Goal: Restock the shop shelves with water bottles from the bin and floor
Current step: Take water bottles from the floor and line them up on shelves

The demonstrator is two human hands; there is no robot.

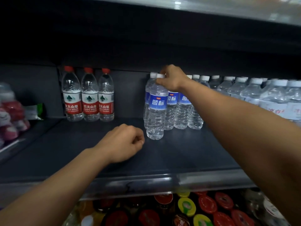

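A clear water bottle with a blue label (pixel 156 110) stands upright on the dark shelf (pixel 97 154), in front of several more blue-label bottles (pixel 182 110). My right hand (pixel 172 78) pinches its white cap from above. My left hand (pixel 123 142) hovers low over the shelf just left of that bottle's base, fingers curled, holding nothing. Three red-label bottles with red caps (pixel 88 95) stand in a row at the back left of the shelf.
A row of white-capped bottles (pixel 260 93) fills the right side of the shelf. Pink packaged goods (pixel 11 118) sit at the far left. The shelf below holds bottles with red and yellow lids (pixel 206 207). An upper shelf edge (pixel 211 8) overhangs.
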